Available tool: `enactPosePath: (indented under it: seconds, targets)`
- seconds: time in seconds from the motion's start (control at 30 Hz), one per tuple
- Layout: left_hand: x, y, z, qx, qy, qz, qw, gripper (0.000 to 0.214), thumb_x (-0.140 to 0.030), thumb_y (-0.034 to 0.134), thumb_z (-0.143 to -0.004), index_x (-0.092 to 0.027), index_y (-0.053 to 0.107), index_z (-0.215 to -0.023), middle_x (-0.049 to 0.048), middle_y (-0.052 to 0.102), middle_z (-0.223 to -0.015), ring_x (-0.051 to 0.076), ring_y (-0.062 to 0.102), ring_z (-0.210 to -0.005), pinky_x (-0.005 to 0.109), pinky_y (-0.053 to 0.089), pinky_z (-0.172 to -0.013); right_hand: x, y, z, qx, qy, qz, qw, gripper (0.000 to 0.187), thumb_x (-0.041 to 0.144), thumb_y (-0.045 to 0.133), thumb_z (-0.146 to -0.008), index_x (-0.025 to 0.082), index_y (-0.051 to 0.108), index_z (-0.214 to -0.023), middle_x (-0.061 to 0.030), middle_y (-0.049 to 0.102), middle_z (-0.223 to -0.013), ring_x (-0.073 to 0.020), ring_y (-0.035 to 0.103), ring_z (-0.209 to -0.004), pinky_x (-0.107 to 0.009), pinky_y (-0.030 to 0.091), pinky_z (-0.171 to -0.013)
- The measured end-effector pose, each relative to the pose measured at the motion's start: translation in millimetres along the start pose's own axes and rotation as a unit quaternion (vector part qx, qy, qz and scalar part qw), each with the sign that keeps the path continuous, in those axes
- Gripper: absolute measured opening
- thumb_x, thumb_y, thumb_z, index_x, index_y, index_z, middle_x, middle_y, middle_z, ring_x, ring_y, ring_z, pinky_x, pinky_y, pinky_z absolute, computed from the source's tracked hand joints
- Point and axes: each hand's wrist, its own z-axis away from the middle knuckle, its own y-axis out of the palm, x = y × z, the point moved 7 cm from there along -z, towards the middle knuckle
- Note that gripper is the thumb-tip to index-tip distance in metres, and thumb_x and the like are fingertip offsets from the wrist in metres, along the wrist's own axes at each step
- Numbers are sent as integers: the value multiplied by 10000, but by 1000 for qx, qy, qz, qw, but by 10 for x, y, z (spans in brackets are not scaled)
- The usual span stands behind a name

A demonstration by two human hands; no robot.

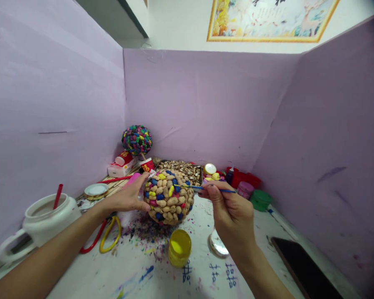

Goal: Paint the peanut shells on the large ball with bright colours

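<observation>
Jar (180, 249) of yellow paint is set on the table (90, 276). Beyond it, the nut ball (168, 203) is touched by the spread left hand (127, 197); a brush (220, 189) is pinched by the right hand (233, 211), its tip held at the ball. Farther back, a painted ball (137, 140) is seen.

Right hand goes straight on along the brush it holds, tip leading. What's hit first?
Likely the peanut-covered ball, met by the brush before the right hand itself. The tip overlaps the ball in view; whether it already touches is unclear.
</observation>
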Motion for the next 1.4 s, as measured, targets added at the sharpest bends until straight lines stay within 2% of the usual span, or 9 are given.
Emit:
enactPosePath:
  seconds: [0.2,0.33,0.53,0.67,0.93,1.17,1.4]
  targets:
    - [42,2,-17,-1,-12,-19,1000,1170,-674,711,-582,-200,100,-1460,199,309,-1461,414,310,-1329,575,254,-1075,1,24,-5,13,11,-1,1000,190,282,504,-899,185,649,-824,-33,699,-703,-151,666,-617,-279,563,-593]
    - [23,6,-40,-1,-14,-11,1000,1184,-719,684,-563,-177,123,-1454,209,303,-1455,419,334,-1310,573,264,-1071,67,32,-21,24,-5,10,1000,202,252,489,-901,179,636,-784,-24,693,-683,-139,663,-592,-253,540,-559]
    - [-37,4,-49,0,-13,0,1000,1152,-694,693,-584,-186,132,-1452,202,307,-1451,414,337,-1309,580,276,-1066,113,23,-40,26,-22,5,999,201,217,483,-896,182,630,-764,-2,678,-629,-127,658,-569,-228,515,-517]
    - [-57,12,-48,2,-5,11,1000,1122,-703,679,-595,-212,140,-1447,175,313,-1455,400,337,-1314,568,275,-1075,59,8,-41,15,-15,6,1000,199,237,476,-905,184,639,-804,-12,683,-673,-133,661,-600,-250,543,-561]
    - [-63,15,-62,4,-1,1,1000,1096,-708,654,-618,-197,139,-1439,184,329,-1435,405,364,-1290,573,291,-1059,39,-2,-34,-3,-24,-12,1000,174,221,478,-907,185,637,-845,-22,699,-763,-133,670,-677,-263,560,-630]
    - [-60,16,-66,3,-6,-3,1000,1095,-706,664,-606,-214,146,-1436,175,316,-1450,408,367,-1287,574,295,-1057,113,-9,-28,2,-36,13,999,178,215,485,-905,183,631,-807,2,671,-653,-124,651,-605,-234,506,-559]
    - [-49,10,-71,-4,-5,-15,1000,1077,-684,668,-609,-192,173,-1430,184,351,-1422,412,391,-1265,577,319,-1036,165,-3,-37,6,-54,25,998,170,181,503,-891,169,632,-782,2,674,-633,-115,640,-570,-215,484,-530]
